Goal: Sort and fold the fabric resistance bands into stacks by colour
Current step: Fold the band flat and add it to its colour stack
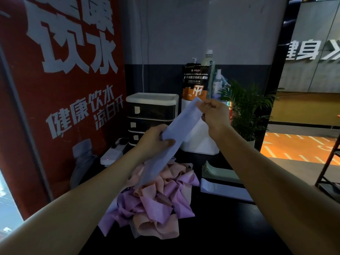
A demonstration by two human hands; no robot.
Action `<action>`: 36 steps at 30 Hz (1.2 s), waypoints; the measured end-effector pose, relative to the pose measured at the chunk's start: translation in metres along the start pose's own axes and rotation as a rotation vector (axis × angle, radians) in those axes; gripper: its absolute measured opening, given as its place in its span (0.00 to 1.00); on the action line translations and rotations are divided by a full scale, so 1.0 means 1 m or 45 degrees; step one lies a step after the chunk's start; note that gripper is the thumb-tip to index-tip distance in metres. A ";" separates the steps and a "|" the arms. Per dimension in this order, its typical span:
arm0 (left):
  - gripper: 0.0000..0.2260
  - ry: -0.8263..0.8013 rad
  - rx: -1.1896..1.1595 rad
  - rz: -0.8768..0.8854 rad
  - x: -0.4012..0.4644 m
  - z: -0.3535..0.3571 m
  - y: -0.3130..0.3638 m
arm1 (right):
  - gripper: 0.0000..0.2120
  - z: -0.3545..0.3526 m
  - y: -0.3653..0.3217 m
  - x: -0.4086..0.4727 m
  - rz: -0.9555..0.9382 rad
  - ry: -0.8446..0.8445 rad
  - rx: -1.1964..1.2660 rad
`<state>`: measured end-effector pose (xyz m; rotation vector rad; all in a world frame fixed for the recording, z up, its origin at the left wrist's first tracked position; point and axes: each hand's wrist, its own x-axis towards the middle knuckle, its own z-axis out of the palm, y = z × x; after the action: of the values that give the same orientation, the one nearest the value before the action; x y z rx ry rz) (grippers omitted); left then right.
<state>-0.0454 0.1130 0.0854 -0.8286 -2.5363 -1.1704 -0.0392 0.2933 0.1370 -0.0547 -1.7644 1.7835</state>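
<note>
The dark table point(217, 227) runs to the red sign point(60, 100) on the left, drawer unit point(150, 115) behind; bare top lies near right. A pink-and-peach band heap point(156, 203) sits centre, folded stacks point(220, 179) just right. Above, the pale blue band point(176, 133) slants lower-left to upper-right, left hand point(154, 142) gripping mid-length, right hand point(215, 113) pinching its top.

Matt woven cloth is seen in the pale band point(176, 129) and the heaped bands point(156, 199); the tabletop point(220, 227) looks dark and smooth.
</note>
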 end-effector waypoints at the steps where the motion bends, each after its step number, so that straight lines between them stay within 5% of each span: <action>1: 0.05 -0.030 0.016 -0.002 -0.002 -0.002 0.000 | 0.03 -0.003 -0.001 0.002 0.009 0.030 0.007; 14: 0.11 -0.189 0.181 -0.157 -0.011 0.004 -0.043 | 0.08 -0.070 0.024 0.011 0.082 0.386 -0.056; 21: 0.05 -0.248 -0.546 -0.553 -0.011 0.021 -0.035 | 0.05 -0.115 0.045 0.009 0.165 0.498 -0.141; 28: 0.08 0.006 -1.093 -1.041 -0.003 0.055 -0.013 | 0.09 -0.147 0.078 -0.006 0.309 0.511 -0.240; 36: 0.17 -0.177 -1.433 -1.110 0.011 0.100 -0.005 | 0.05 -0.192 0.104 -0.023 0.402 0.572 -0.199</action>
<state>-0.0547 0.1903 0.0210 0.1858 -2.1809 -2.9808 0.0234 0.4628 0.0121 -0.7748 -1.6172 1.6676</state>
